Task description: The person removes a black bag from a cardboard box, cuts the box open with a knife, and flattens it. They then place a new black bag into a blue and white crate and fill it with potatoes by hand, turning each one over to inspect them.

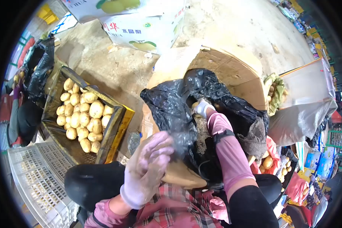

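Note:
My right hand [203, 108], in a white glove, reaches down into a black plastic bag [171, 104] that lines an open cardboard box [231, 72]. Its fingers close around a potato [195, 105], only partly visible. Grey, crumbly-looking material [201, 131] shows inside the bag below that hand. Nearer to me, my left hand [148, 167], also gloved, is raised over the near left side of the box. Its fingers are loosely bent and a little blurred, with nothing visible in them. Left of the box, a yellow-edged crate [116, 138] holds several potatoes [81, 114].
A white plastic crate [41, 178] stands at lower left. Printed cartons [140, 32] lie at the far side. A green bag [275, 93] and a red bag [271, 148] with potatoes are to the right. Another person [21, 117] is at far left.

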Available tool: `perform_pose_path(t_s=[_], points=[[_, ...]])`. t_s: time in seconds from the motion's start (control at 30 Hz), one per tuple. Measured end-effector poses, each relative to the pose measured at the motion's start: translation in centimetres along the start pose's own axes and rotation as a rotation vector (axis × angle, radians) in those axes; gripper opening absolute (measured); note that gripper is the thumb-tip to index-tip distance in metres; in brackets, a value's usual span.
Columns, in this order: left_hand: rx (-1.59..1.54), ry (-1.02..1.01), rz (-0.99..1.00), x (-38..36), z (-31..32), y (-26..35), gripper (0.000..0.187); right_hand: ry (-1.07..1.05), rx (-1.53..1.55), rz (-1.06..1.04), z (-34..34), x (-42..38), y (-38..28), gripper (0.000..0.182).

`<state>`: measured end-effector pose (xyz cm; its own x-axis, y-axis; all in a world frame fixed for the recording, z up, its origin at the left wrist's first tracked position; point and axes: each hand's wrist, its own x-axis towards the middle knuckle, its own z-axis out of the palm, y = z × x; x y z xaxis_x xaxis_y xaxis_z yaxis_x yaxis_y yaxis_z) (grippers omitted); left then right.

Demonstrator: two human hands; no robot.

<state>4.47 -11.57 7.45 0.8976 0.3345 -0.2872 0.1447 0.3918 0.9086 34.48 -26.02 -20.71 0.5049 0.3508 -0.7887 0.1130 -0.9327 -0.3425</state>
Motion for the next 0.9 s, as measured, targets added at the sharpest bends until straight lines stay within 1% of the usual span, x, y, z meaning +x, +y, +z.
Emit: perform_pose_path(t_s=[0.07, 0.1, 0.13, 0.2, 0.23, 0.27, 0.33, 0.37, 0.4, 0.43, 0.47, 0.5, 0.53, 0.57, 0.6, 0.67, 0.7, 0.73, 0.77, 0.87, 0.9], points=[[-0.019, -0.051, 0.013, -0.9, 0.5, -0.1, 0.048, 0.335, -0.085, -0.096, -1.0, -5.1, -1.8, 0.073], [-0.008, -0.121, 0.047, -1.3, 0.5, -0.3, 0.046, 0.344, -0.134, -0.191, -2.9, -8.9, -3.3, 0.081], [0.031, -0.135, 0.084, -1.7, 0.8, -0.7, 0.046, 0.348, -0.183, -0.281, -4.6, -13.1, -4.7, 0.089], [0.111, -0.158, 0.165, -2.5, 1.7, -1.5, 0.046, 0.241, -0.114, -0.413, -6.6, -19.7, -6.2, 0.090], [0.170, -0.176, 0.194, -2.6, 1.8, -2.2, 0.049, 0.251, -0.071, -0.450, -6.4, -22.8, -6.5, 0.091], [0.164, -0.184, 0.190, -2.4, 1.7, -3.0, 0.050, 0.272, -0.048, -0.536, -6.2, -26.8, -7.2, 0.091], [0.143, -0.194, 0.167, -1.9, 1.8, -4.2, 0.052, 0.369, -0.075, -0.674, -4.6, -33.3, -8.3, 0.091], [-0.010, -0.210, -0.034, -2.4, 2.7, -2.2, 0.059, 0.523, -0.129, -0.748, -3.1, -35.1, -8.2, 0.093], [-0.035, -0.264, -0.016, -2.1, 3.0, -2.4, 0.060, 0.674, -0.179, -0.819, -1.7, -36.6, -8.0, 0.095], [-0.056, -0.316, 0.000, -1.5, 3.2, -3.0, 0.061, 0.651, -0.174, -0.811, -1.0, -38.3, -8.4, 0.099], [-0.075, -0.368, 0.016, -1.1, 3.4, -3.4, 0.062, 0.645, -0.102, -0.859, -0.5, -39.2, -8.3, 0.101], [-0.340, -0.403, -0.141, -1.1, 3.5, -3.4, 0.067, 0.582, 0.199, -0.954, 0.4, -38.2, -7.2, 0.101], [-0.306, -0.403, -0.099, -1.3, 3.7, -3.2, 0.064, 0.504, 0.502, -1.035, 1.0, -37.1, -6.1, 0.101], [-0.270, -0.402, -0.056, -1.5, 3.9, -2.9, 0.062, 0.392, 0.615, -0.957, 1.0, -36.8, -5.0, 0.093], [-0.229, -0.403, -0.015, -1.4, 4.0, -2.6, 0.060, 0.272, 0.782, -0.949, 1.2, -36.4, -4.7, 0.090], [-0.249, -0.414, 0.010, -0.9, 4.3, -2.7, 0.067, 0.025, 1.113, -0.911, 1.7, -35.4, -4.1, 0.084], [-0.243, -0.407, 0.034, -0.8, 4.7, -2.6, 0.070, 0.128, 1.016, -0.959, 1.8, -35.0, -3.8, 0.078], [-0.239, -0.401, 0.054, -0.7, 5.0, -2.7, 0.073, 0.147, 1.017, -0.969, 1.8, -34.8, -3.5, 0.077], [-0.138, -0.396, 0.101, 0.2, 4.7, -3.2, 0.075, 0.165, 1.012, -0.980, 1.6, -34.7, -3.2, 0.076], [0.011, -0.372, 0.067, 0.9, 5.4, -2.8, 0.074, 0.212, 1.020, -0.959, 1.2, -34.6, -3.0, 0.073], [0.056, -0.345, 0.105, 1.0, 5.7, -3.3, 0.072, 0.212, 1.039, -0.932, 1.3, -34.7, -2.9, 0.073]])
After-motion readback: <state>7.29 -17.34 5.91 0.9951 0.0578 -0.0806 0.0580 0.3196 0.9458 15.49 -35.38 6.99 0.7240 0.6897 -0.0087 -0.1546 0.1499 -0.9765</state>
